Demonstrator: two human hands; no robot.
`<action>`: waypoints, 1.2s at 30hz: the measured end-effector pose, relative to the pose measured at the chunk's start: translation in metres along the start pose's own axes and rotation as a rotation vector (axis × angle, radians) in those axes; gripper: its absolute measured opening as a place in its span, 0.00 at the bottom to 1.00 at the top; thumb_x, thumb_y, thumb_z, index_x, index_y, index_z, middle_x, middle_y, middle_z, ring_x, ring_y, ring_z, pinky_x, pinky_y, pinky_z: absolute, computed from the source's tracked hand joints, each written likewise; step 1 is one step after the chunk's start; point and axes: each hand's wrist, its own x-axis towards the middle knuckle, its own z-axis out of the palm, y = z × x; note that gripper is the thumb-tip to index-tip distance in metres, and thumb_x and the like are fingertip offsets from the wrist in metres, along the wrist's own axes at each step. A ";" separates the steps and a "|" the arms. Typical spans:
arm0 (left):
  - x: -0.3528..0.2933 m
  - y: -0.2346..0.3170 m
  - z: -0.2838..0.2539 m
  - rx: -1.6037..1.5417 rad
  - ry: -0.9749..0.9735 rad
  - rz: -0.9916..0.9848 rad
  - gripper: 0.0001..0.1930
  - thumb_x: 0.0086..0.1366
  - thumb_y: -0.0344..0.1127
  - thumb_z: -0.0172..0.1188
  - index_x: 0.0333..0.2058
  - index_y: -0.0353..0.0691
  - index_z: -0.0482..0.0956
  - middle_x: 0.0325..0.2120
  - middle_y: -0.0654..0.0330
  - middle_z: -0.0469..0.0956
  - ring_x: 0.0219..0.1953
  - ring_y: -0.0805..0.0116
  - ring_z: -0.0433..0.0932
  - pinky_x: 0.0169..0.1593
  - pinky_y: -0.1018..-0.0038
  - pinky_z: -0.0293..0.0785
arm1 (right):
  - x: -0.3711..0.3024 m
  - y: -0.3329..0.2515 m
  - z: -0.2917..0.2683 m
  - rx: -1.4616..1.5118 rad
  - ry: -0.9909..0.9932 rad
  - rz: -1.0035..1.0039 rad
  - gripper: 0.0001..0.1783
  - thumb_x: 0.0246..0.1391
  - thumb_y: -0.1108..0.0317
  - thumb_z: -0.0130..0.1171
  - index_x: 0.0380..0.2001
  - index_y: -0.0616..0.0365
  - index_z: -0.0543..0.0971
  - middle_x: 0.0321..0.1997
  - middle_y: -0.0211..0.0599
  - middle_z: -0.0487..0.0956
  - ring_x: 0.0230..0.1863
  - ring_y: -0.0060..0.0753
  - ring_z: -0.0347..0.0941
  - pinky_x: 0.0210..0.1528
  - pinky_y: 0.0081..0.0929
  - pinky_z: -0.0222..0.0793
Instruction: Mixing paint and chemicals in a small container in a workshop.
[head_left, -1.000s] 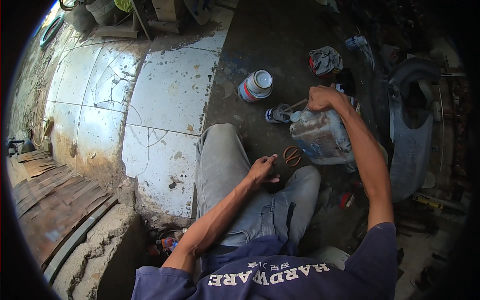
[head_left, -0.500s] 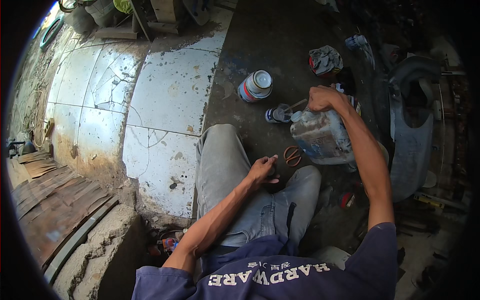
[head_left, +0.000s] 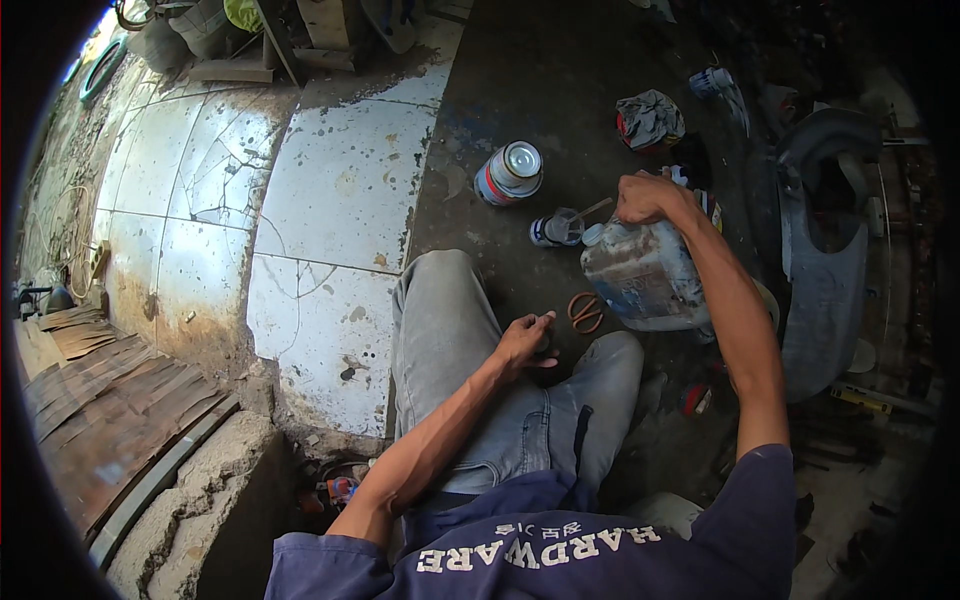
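My right hand (head_left: 648,198) is closed round the top of a stained whitish plastic jerrycan (head_left: 645,275), seemingly at its handle, which the fingers hide. The can's pale spout end (head_left: 592,234) points left toward a small can and clear cup (head_left: 562,227) with a stick (head_left: 597,208) in it. My left hand (head_left: 522,342) rests over my thigh, fingers curled round a small dark thing that I cannot make out. Just right of it, scissors with brown looped handles (head_left: 585,312) lie on the dark floor. A taller paint can (head_left: 508,175) with a shiny lid stands farther off.
A crumpled grey cloth (head_left: 652,120) sits in a red-rimmed container. Beyond it lies a blue-white can (head_left: 712,83). At the right is a large grey moulded panel (head_left: 825,260); a red-topped object (head_left: 694,400) lies near my knee. Cracked white tiles (head_left: 335,200) cover the left side.
Both hands and the jerrycan keep nearly the same places. The view has shifted very slightly.
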 end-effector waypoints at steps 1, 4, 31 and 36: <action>0.000 0.000 0.000 0.000 0.001 0.000 0.26 0.74 0.57 0.59 0.50 0.36 0.74 0.48 0.54 0.75 0.39 0.59 0.84 0.40 0.67 0.89 | 0.000 -0.001 -0.001 0.002 0.008 0.005 0.15 0.38 0.64 0.59 0.28 0.59 0.88 0.38 0.55 0.87 0.48 0.67 0.82 0.61 0.75 0.65; 0.000 0.000 0.001 -0.003 0.005 -0.001 0.25 0.74 0.57 0.60 0.49 0.37 0.74 0.47 0.55 0.75 0.39 0.59 0.84 0.40 0.66 0.89 | -0.002 -0.004 -0.004 0.010 0.011 0.004 0.16 0.37 0.64 0.59 0.29 0.59 0.88 0.39 0.54 0.87 0.49 0.66 0.82 0.62 0.76 0.64; 0.002 0.001 -0.004 -0.012 0.012 0.036 0.20 0.77 0.55 0.56 0.44 0.41 0.76 0.37 0.59 0.78 0.37 0.63 0.83 0.40 0.67 0.86 | -0.112 0.090 0.086 0.431 0.511 -0.137 0.28 0.46 0.69 0.62 0.54 0.43 0.87 0.45 0.45 0.82 0.50 0.45 0.72 0.64 0.38 0.63; -0.004 0.012 -0.008 -0.173 0.052 -0.007 0.20 0.77 0.54 0.53 0.47 0.40 0.74 0.37 0.55 0.78 0.41 0.59 0.83 0.42 0.65 0.82 | -0.116 0.104 0.146 0.624 0.734 -0.143 0.26 0.50 0.74 0.63 0.55 0.50 0.86 0.44 0.42 0.79 0.50 0.42 0.73 0.59 0.36 0.68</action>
